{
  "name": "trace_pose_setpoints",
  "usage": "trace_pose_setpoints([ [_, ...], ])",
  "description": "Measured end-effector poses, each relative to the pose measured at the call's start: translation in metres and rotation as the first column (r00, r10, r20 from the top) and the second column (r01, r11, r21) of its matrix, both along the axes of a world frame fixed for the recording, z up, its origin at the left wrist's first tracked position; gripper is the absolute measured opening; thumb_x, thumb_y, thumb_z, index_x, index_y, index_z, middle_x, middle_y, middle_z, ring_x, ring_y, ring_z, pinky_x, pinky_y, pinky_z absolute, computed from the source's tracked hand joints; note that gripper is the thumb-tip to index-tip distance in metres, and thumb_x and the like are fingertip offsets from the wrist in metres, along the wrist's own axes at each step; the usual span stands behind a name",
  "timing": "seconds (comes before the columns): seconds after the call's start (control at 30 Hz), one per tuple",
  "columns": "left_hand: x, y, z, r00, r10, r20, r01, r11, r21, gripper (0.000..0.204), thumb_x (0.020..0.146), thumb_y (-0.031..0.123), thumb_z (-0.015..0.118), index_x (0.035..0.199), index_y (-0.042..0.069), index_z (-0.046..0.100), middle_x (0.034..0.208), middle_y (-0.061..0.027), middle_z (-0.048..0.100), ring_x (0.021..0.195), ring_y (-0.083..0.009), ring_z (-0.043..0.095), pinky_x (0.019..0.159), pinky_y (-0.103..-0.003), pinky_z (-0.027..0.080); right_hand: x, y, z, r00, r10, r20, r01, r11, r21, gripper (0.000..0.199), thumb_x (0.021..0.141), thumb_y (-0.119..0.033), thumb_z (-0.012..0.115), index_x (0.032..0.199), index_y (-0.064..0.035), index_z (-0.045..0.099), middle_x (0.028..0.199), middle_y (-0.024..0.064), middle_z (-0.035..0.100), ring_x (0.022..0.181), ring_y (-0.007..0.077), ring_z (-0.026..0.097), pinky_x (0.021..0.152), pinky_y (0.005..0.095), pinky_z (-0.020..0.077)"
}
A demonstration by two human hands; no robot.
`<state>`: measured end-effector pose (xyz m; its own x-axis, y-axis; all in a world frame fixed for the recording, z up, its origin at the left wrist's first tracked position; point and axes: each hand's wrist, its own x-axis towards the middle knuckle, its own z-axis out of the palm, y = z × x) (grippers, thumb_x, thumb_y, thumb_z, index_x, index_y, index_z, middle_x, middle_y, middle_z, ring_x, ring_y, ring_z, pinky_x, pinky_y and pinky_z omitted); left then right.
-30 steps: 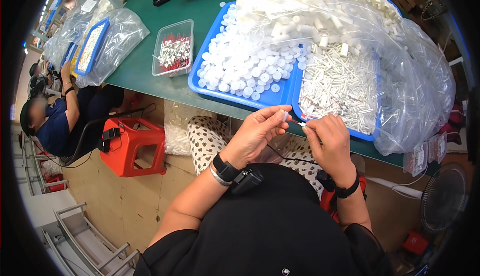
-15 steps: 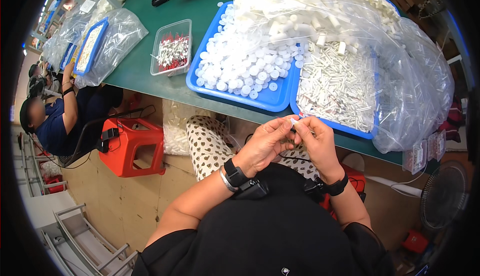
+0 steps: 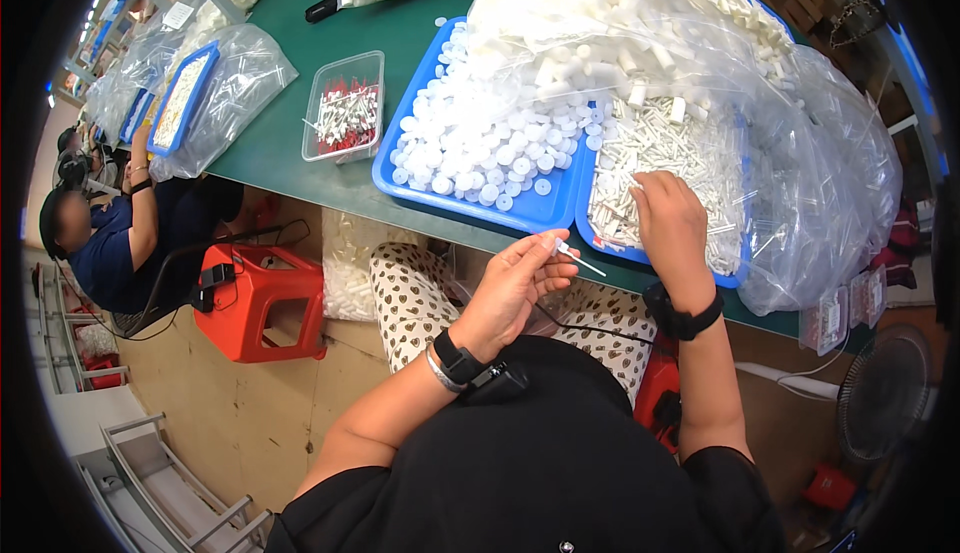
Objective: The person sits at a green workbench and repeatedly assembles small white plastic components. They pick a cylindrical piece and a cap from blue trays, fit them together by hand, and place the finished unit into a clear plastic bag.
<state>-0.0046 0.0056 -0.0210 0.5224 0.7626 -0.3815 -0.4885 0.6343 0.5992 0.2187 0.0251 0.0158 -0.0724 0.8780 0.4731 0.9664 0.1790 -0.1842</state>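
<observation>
My left hand [image 3: 515, 288] is in front of the table edge, with thumb and fingers pinching a small white piece [image 3: 580, 258] that has a thin white stem pointing down to the right. Over the blue tray on the right [image 3: 583, 231], my right hand [image 3: 675, 223] reaches into a heap of small thin white tubes [image 3: 620, 178]. Its fingers are bent together at the heap, and whatever lies between the fingertips is too small to make out. Beside it, the left blue tray [image 3: 480, 211] holds many translucent white discs [image 3: 465, 153].
A clear plastic box [image 3: 343, 108] with red and white pieces stands left of the trays on the green table [image 3: 290, 48]. A large clear bag of white foam-like cylinders [image 3: 600, 23] rests over the trays. A red stool [image 3: 265, 303] and a seated co-worker [image 3: 120, 228] are at left; a fan [image 3: 880, 393] is at right.
My hands were together at the small white piece. My right hand has let go and moved up and right to the tube heap; my left hand keeps the piece, its stem now showing.
</observation>
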Motion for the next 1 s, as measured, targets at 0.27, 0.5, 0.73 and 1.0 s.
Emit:
trace_pose_setpoints([
  [0.27,0.000,0.002,0.003,1.000,0.014,0.005,-0.014,1.000,0.011,0.040,0.103,0.027,0.054,0.129,-0.002,0.054,0.111,-0.0123,0.066,0.097,-0.0155,0.066,0.087,-0.028,0.054,0.009,0.022,-0.023,0.966,-0.024,0.257,0.036,0.999,-0.040,0.004,0.078,-0.003,0.059,0.073,-0.0029,0.058,0.077,0.0124,0.056,0.076,0.0306,0.058,0.070,0.0413,0.0468],
  [0.5,-0.001,0.003,0.004,0.997,0.075,0.010,-0.075,0.997,0.015,0.040,0.102,0.026,0.056,0.129,-0.002,0.053,0.110,-0.0127,0.066,0.099,-0.0168,0.066,0.088,-0.029,0.055,-0.009,-0.015,0.007,0.921,0.116,-0.372,-0.154,0.985,-0.072,0.006,0.087,-0.005,0.065,0.091,-0.0020,0.061,0.067,0.0142,0.061,0.057,0.0294,0.061,0.054,0.0380,0.0466],
  [0.73,-0.002,0.010,0.014,0.981,0.184,0.066,-0.184,0.983,-0.008,0.039,0.101,0.026,0.058,0.126,-0.003,0.055,0.108,-0.0130,0.067,0.098,-0.0175,0.067,0.089,-0.029,0.056,-0.025,-0.050,0.008,0.855,0.234,-0.463,-0.308,0.947,-0.090,0.008,0.083,-0.001,0.068,0.089,-0.0020,0.063,0.071,0.0098,0.064,0.060,0.0242,0.063,0.058,0.0340,0.0487],
  [1.0,-0.001,0.010,0.012,0.984,0.174,0.045,-0.174,0.985,-0.005,0.037,0.101,0.025,0.058,0.125,-0.002,0.055,0.107,-0.0125,0.067,0.098,-0.0172,0.067,0.089,-0.029,0.056,-0.027,-0.053,0.008,0.866,0.203,-0.458,-0.284,0.952,-0.114,0.010,0.082,0.000,0.068,0.090,-0.0017,0.063,0.072,0.0095,0.065,0.060,0.0234,0.063,0.058,0.0348,0.0491],
])
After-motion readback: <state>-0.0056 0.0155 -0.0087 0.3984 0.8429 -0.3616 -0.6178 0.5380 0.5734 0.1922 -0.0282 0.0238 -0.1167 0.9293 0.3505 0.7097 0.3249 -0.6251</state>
